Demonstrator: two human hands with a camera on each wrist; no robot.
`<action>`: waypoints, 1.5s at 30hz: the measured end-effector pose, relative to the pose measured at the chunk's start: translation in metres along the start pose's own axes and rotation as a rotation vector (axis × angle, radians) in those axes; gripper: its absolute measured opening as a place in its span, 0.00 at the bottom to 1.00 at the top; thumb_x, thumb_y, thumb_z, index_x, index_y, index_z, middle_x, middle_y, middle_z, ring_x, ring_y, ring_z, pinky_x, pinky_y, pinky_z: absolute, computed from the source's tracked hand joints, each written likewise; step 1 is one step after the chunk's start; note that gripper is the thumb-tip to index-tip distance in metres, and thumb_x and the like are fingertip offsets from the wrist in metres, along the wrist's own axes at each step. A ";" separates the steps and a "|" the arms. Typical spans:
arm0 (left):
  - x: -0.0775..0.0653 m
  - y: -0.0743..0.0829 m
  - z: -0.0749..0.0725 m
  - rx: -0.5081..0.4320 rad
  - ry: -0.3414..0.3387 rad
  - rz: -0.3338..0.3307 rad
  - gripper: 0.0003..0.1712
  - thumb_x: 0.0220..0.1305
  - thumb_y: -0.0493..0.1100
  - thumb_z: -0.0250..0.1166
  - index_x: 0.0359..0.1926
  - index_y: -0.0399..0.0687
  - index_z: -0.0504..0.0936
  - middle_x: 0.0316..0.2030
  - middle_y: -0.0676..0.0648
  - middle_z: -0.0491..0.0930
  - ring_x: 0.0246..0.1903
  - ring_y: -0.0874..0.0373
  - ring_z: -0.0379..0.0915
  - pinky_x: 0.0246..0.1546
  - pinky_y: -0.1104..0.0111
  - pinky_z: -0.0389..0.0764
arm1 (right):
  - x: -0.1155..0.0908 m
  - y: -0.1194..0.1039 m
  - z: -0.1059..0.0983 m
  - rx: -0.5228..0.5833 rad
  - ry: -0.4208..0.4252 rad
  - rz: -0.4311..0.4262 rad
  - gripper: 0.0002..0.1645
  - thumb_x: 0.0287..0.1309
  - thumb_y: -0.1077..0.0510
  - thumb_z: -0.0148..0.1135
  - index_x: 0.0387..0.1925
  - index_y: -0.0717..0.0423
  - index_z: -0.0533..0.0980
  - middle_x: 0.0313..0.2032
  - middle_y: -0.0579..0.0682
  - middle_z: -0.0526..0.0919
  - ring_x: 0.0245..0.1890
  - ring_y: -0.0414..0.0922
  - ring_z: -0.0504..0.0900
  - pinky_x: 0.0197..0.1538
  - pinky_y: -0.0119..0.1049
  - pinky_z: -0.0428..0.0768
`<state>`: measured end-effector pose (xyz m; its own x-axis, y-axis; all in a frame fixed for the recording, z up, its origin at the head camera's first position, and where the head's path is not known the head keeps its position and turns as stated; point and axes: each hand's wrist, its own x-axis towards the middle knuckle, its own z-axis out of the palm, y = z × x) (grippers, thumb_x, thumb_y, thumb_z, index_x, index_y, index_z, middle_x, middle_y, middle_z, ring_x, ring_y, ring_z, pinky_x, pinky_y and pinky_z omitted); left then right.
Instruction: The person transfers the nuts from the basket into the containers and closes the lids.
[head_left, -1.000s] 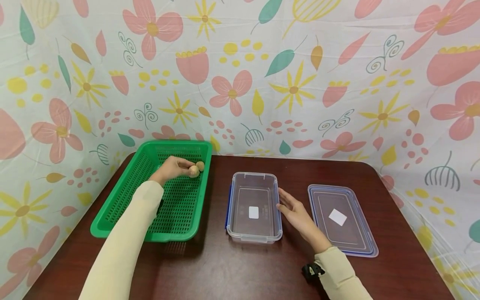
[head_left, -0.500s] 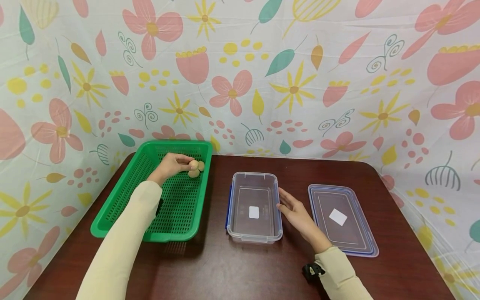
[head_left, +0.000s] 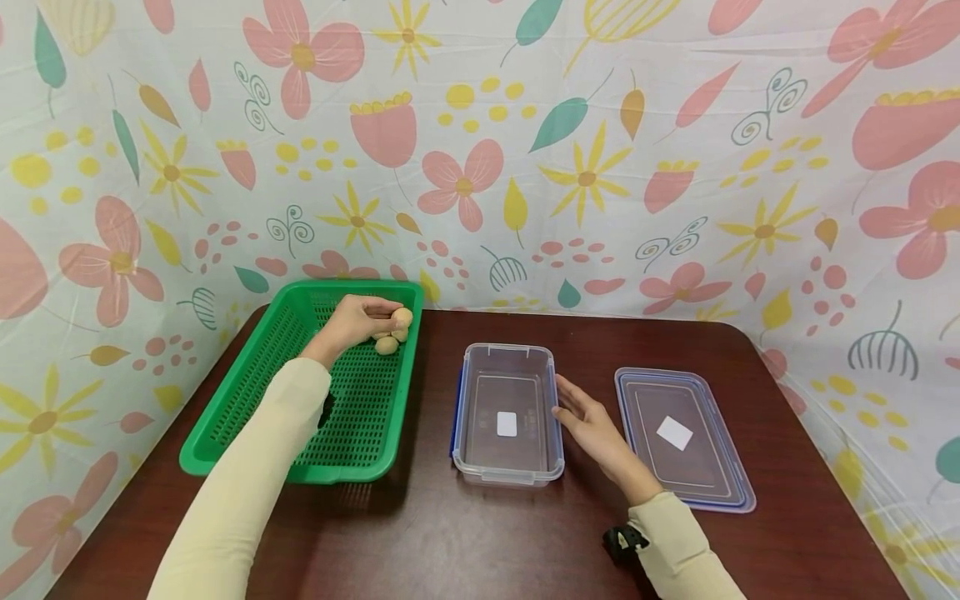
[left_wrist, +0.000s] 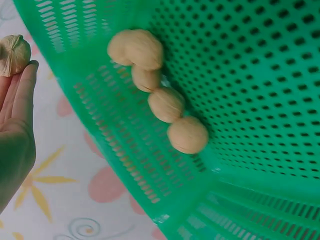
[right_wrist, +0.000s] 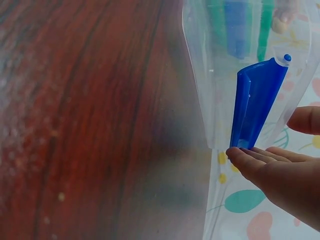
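Observation:
My left hand pinches a walnut between thumb and fingertips, over the far right part of the green basket. In the left wrist view the held walnut shows its seam and pointed end, beyond the basket rim. Several more walnuts lie in a row along the basket's side wall. My right hand rests against the right side of a clear plastic container, fingers fairly straight. In the right wrist view its fingertips touch the hanging blue latch, with the thumb near the rim.
The container's lid, with a white label, lies flat to the right of my right hand. A flowered cloth hangs behind the dark wooden table. Another blue latch hangs on the container's left side.
My left hand has moved right and slightly up with a walnut, towards the basket's right rim. More walnuts show beneath it. My right hand, container and lid stay in place.

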<state>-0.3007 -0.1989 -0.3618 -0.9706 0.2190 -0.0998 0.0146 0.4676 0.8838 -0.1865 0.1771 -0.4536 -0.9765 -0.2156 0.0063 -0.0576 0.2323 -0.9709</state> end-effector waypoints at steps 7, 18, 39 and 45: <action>0.001 0.021 0.015 -0.056 0.003 0.033 0.24 0.59 0.43 0.71 0.57 0.45 0.80 0.54 0.42 0.79 0.56 0.51 0.74 0.57 0.59 0.76 | 0.000 0.000 0.000 -0.008 -0.002 0.002 0.34 0.69 0.66 0.49 0.73 0.65 0.52 0.71 0.64 0.55 0.71 0.57 0.56 0.69 0.49 0.59; 0.004 0.050 0.043 -0.054 -0.031 0.150 0.22 0.58 0.42 0.71 0.54 0.44 0.83 0.51 0.43 0.82 0.53 0.53 0.77 0.54 0.63 0.78 | 0.000 0.001 0.000 -0.001 -0.003 -0.005 0.34 0.69 0.66 0.50 0.72 0.66 0.52 0.71 0.64 0.56 0.70 0.57 0.56 0.69 0.48 0.59; 0.021 0.089 0.106 -0.165 -0.087 0.208 0.21 0.55 0.38 0.73 0.51 0.40 0.84 0.47 0.43 0.83 0.48 0.54 0.80 0.49 0.67 0.80 | 0.000 0.002 -0.001 0.010 0.007 -0.017 0.34 0.68 0.68 0.50 0.72 0.66 0.53 0.70 0.64 0.57 0.70 0.57 0.58 0.68 0.48 0.60; 0.025 0.085 0.125 -0.179 -0.100 0.195 0.19 0.55 0.38 0.73 0.49 0.40 0.85 0.44 0.44 0.84 0.46 0.55 0.81 0.47 0.67 0.81 | 0.000 0.001 -0.001 0.002 0.004 -0.017 0.34 0.68 0.67 0.50 0.72 0.66 0.53 0.70 0.64 0.57 0.70 0.57 0.57 0.69 0.48 0.60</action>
<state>-0.2942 -0.0470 -0.3463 -0.9251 0.3772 0.0434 0.1476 0.2518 0.9565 -0.1869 0.1781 -0.4547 -0.9761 -0.2161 0.0240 -0.0741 0.2266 -0.9712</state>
